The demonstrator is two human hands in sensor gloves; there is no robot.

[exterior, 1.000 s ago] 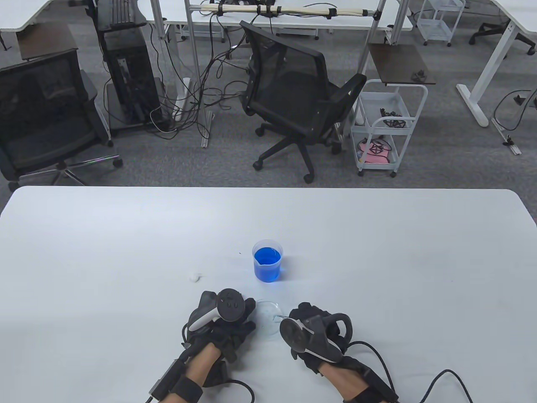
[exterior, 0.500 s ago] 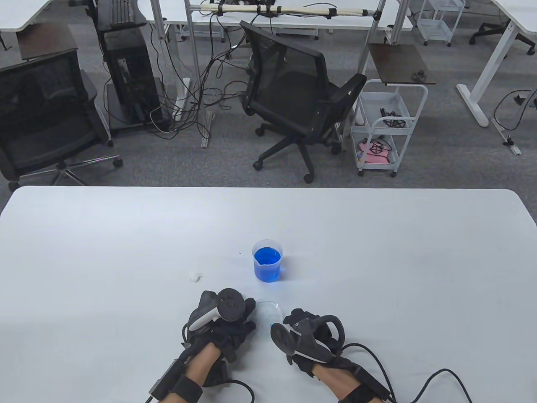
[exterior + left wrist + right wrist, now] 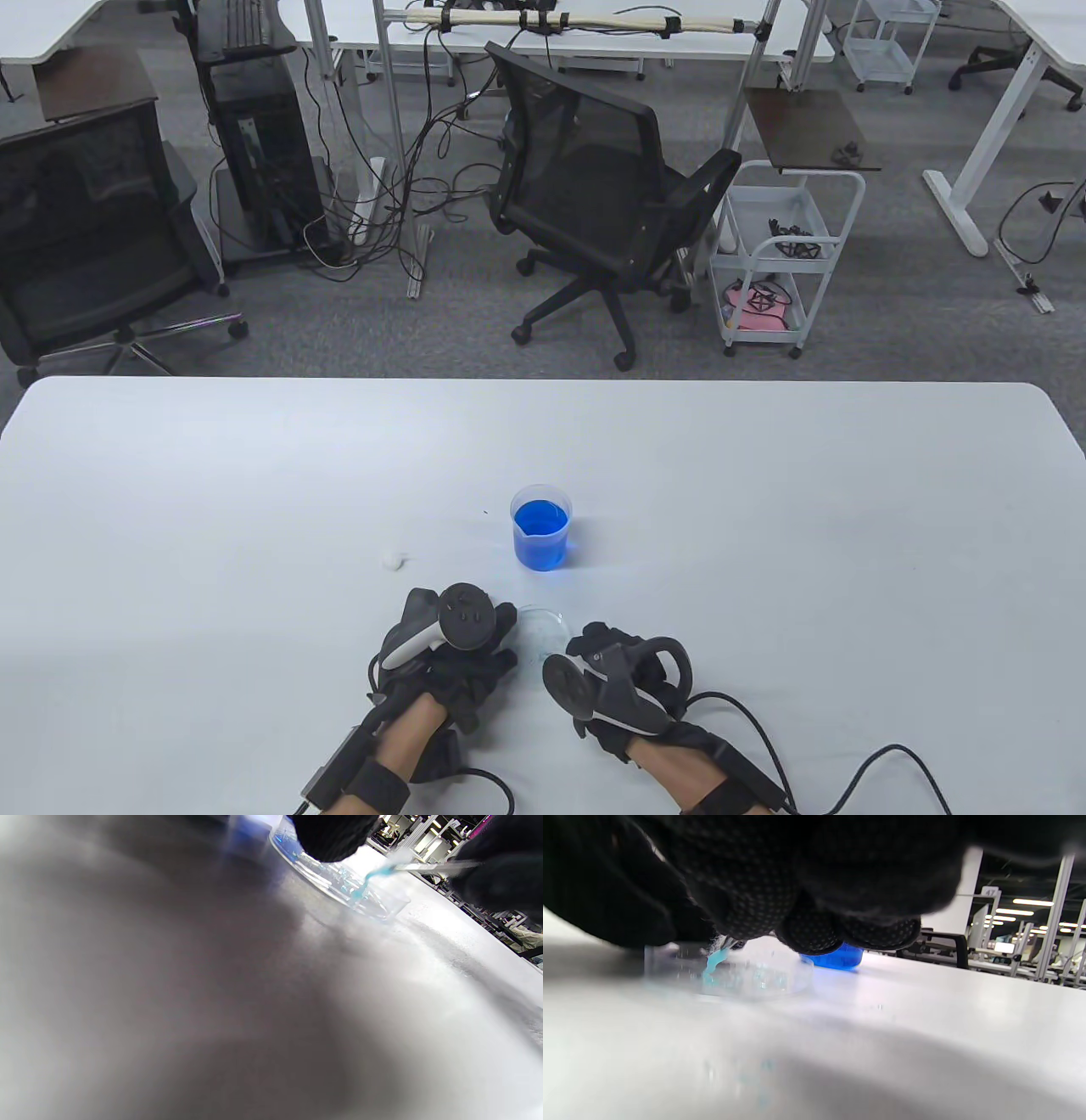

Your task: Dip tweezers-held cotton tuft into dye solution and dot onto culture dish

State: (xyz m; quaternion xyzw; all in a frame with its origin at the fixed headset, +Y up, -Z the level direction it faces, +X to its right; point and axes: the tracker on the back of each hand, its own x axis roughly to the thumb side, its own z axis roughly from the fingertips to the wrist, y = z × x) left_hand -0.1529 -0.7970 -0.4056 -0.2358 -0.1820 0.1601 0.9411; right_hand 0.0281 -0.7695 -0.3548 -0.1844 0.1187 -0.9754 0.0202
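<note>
Just beyond your right hand (image 3: 624, 679), clamped on the tweezers (image 3: 428, 866), the blue-soaked cotton tuft (image 3: 367, 882) meets the culture dish (image 3: 543, 628); dipping's done, dotting underway, left hand (image 3: 458, 654) unclear.

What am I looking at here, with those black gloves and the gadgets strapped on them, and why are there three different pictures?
No robot here: these are a person's two hands in sensor gloves, each with a tracker strapped to its back. The wide picture looks down at the white table from above; the other two come from small cameras on each wrist, very close and partly blurred.

On the table stand a beaker of blue dye, a small cotton tuft lying loose, and a clear culture dish between the hands.

The left hand rests at the dish's edge, apparently steadying it. The right hand has a grip on thin metal tweezers, whose tip carries a blue-stained cotton piece reaching down into the dish.
</note>
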